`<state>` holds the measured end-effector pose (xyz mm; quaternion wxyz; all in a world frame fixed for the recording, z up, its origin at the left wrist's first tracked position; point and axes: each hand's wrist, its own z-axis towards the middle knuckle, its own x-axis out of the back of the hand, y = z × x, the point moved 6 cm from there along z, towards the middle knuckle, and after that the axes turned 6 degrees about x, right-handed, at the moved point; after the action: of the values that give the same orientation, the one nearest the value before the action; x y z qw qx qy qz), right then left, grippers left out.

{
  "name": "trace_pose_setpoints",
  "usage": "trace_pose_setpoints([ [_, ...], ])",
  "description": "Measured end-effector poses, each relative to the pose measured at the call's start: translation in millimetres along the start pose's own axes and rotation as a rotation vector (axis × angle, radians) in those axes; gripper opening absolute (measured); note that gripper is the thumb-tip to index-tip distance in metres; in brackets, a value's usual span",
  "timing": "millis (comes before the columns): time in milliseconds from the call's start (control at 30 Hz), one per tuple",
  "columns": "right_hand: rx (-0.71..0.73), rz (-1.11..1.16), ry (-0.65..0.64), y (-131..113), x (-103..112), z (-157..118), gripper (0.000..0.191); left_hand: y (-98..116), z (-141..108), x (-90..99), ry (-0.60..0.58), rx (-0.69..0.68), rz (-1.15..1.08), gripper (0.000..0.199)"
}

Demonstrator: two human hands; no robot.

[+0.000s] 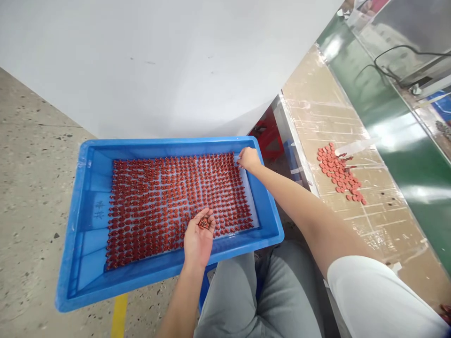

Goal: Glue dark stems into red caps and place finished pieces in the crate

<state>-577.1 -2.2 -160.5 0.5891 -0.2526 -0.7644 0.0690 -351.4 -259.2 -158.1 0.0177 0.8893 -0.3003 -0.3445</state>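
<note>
A blue plastic tub [165, 141] lies before me, its floor covered with rows of small red parts [176, 202] that stand upright with metal pins on top. Over the tub's near side, my left hand [199, 244] is turned palm up and cupped around several loose small red parts [204, 223] with coppery pins. My right hand [249, 158] reaches into the far right corner, at the end of the outermost row. Its thumb and fingers are pinched on a small red part, mostly hidden by the fingertips.
To the right, a cardboard-covered bench [384, 206] bears a cluster of red discs [338, 169] and a white strip [359, 146]. A white panel [169, 70] rises behind the tub. Under the bench is a red stool [271, 136]. A black cable [405, 47] lies farther back.
</note>
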Motion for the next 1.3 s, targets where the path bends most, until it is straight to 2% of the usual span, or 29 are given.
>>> trace_pose_setpoints([
  [167, 0.008, 0.000, -0.017, 1.6, -9.1, -0.9, 0.022, -3.0, -0.3, -2.7, 0.001, 0.008, 0.010, 0.023],
  [333, 0.029, -0.044, 0.006, 2.2, -8.1, -4.9, 0.020, -10.4, 0.4, -3.2, -0.015, 0.032, 0.017, 0.023],
  [633, 0.046, -0.154, 0.059, -10.1, 1.8, -14.3, 0.021, -13.3, 0.1, -10.1, -0.030, 0.047, 0.027, 0.026],
  [733, 0.044, -0.185, 0.064, -14.8, 8.7, -18.7, 0.023, -9.1, 0.3, -17.4, -0.083, 0.050, 0.023, 0.033],
  [833, 0.092, -0.265, 0.121, -27.2, 25.6, -29.0, 0.026, -4.2, 1.0, -25.7, -0.166, 0.047, -0.003, 0.040],
  [900, 0.171, -0.299, 0.162, -43.9, 38.2, -44.4, 0.027, -0.6, 1.5, -31.0, -0.212, 0.037, -0.029, 0.042],
  [967, 0.336, -0.250, 0.118, -68.9, 43.5, -69.1, 0.026, 2.1, 1.6, -36.9, -0.256, 0.037, -0.060, 0.044],
  [1067, 0.728, -0.060, -0.177, -114.1, 31.9, -123.2, 0.022, 4.4, 0.5, -46.4, -0.309, 0.051, -0.110, 0.043],
  [1133, 0.915, 0.001, -0.355, -134.1, 21.8, -158.6, 0.023, 6.6, -1.2, -51.6, -0.322, 0.040, -0.130, 0.040],
  [1200, 1.012, -0.010, -0.444, -143.3, 13.4, -180.8, 0.027, 9.1, -3.5, -55.5, -0.325, 0.022, -0.133, 0.037],
  [1300, 1.040, -0.052, -0.469, -144.5, 5.1, -189.2, 0.024, 11.8, -7.3, -59.4, -0.335, 0.016, -0.124, 0.033],
])
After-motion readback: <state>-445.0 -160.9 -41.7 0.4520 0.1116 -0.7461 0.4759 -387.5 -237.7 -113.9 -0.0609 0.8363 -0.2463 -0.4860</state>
